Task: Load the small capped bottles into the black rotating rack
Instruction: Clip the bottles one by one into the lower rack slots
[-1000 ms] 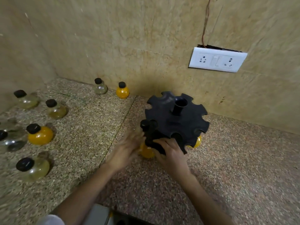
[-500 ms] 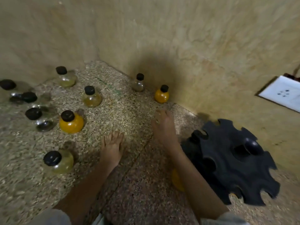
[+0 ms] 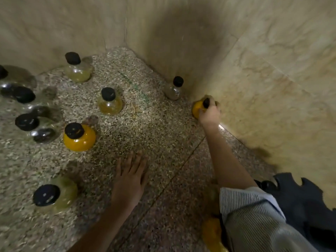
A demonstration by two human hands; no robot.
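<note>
While your right hand (image 3: pixel 209 113) clamps the orange bottle (image 3: pixel 197 108) at one o'clock against the wall, your left hand (image 3: pixel 130 180) rests flat and spread on the surface (image 3: pixel 154 128). Next, I'd judge: carry it to the black rack (image 3: pixel 300 193) at four o'clock.

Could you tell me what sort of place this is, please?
Probably a home kitchen corner: a speckled stone counter meeting beige tiled walls, with small capped bottles standing about and a black rotating rack alongside.

counter (image 3: pixel 145 128): speckled stone, darker slab from 6 to 4 o'clock | walls (image 3: pixel 254 60): beige marbled tile, corner at 12 o'clock | sleeve (image 3: pixel 254 215): striped, 5 o'clock
</note>
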